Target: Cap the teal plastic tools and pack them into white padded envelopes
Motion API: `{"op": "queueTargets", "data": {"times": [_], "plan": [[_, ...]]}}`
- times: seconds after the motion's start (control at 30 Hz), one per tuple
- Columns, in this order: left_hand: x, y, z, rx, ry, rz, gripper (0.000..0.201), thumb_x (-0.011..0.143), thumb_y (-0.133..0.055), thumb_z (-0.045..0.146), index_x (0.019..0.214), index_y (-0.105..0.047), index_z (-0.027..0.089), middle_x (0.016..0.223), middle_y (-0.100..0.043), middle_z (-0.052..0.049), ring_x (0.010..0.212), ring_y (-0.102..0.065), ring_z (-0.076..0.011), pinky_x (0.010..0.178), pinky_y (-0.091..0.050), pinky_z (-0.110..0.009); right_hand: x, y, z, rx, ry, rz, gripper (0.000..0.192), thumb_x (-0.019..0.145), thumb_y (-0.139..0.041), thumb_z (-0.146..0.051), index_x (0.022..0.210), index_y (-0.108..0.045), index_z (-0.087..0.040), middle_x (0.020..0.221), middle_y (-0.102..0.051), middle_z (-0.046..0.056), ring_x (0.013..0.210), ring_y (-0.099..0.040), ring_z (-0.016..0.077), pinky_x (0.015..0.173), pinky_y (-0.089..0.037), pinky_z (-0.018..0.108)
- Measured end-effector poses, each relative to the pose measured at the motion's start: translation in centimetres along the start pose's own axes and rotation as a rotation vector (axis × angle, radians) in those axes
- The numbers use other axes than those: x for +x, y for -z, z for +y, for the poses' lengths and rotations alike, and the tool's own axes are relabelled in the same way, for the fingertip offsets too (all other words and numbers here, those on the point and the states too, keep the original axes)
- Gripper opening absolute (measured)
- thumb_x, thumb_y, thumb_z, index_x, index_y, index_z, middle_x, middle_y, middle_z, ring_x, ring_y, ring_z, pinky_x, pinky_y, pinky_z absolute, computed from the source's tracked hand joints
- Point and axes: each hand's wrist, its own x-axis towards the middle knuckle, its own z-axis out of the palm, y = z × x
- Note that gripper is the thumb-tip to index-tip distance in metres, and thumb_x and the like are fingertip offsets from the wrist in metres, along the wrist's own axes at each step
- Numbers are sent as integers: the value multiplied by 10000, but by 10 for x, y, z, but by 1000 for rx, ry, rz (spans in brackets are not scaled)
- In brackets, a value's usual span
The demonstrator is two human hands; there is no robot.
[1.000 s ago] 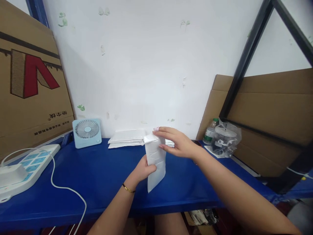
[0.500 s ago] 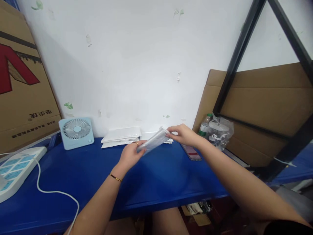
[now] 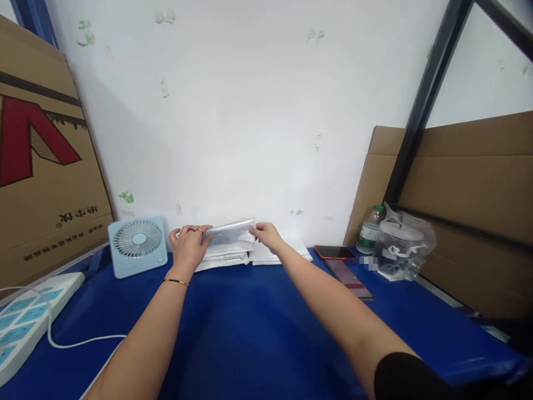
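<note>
Beside the fan [image 3: 139, 245], left hand [image 3: 189, 246] and right hand [image 3: 266, 235] pinch an envelope's [image 3: 230, 233] ends, laying it flat on the stack [image 3: 227, 256].

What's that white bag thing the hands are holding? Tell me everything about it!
The bag is a flat white mailer that looks like soft, slightly shiny plastic. It is held lying lengthwise, nearly level, just above the stack of similar white mailers at the back of the blue table, close to the wall. The left hand grips its left end and the right hand pinches its right end. Whether its underside touches the stack cannot be told.
</note>
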Motion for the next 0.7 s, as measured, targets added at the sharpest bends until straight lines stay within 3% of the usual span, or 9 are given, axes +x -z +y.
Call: {"op": "queueTargets", "data": {"times": [0.1,0.2,0.33,0.43,0.5,0.57,0.7], "plan": [[-3,-33,-6,21,60,24,441,842,-419,302,1279,-458,258,1306,-482,-119,1257,-320,-288,979,-205,-523,23,-31,15,-39,-87,-6,176,739,-571,-232,861,-605,-110,598,-595,16,497,-534,127,494,-415,247],[-15,-64,-6,-54,-57,-177,421,882,-354,369,1291,-434,313,1364,-428,-87,1251,-350,-275,970,-236,-561,34,-34,31,-122,-117,-3,258,740,-579,-257,942,-597,-98,730,-646,70,556,-578,146,570,-458,284],[-22,-88,-9,-67,-132,-256,425,917,-259,418,1329,-360,381,1397,-403,-23,1320,-252,-261,1012,-145,-610,30,15,53,-252,-26,-83,301,734,-592,-344,976,-636,-170,1019,-648,78,912,-596,198,839,-434,323],[-18,-97,-11,-8,-97,-237,433,916,-247,449,1338,-336,409,1410,-389,13,1355,-158,-278,1025,-58,-636,15,62,72,-415,26,-232,563,474,-769,-222,1023,-649,-183,1155,-605,87,1095,-515,277,940,-376,346],[-15,-101,-11,34,-90,-212,438,918,-237,443,1344,-328,408,1418,-377,23,1364,-125,-283,1030,-23,-637,4,80,81,-847,123,-421,637,525,-724,-212,1147,-589,-183,1229,-557,108,1096,-522,280,899,-404,329],[-13,-104,-11,56,-96,-196,442,921,-223,431,1354,-312,405,1426,-363,25,1364,-129,-280,1033,-10,-633,-4,87,86,-1063,167,-482,540,619,-647,-199,1155,-578,-189,1189,-583,115,1044,-559,272,845,-424,322],[-12,-104,-12,65,-113,-213,453,925,-192,421,1370,-272,401,1431,-354,22,1341,-210,-278,1020,-9,-650,-13,89,79,-1159,187,-417,275,766,-481,-159,998,-628,-164,1007,-657,143,945,-602,280,780,-422,348]]}}
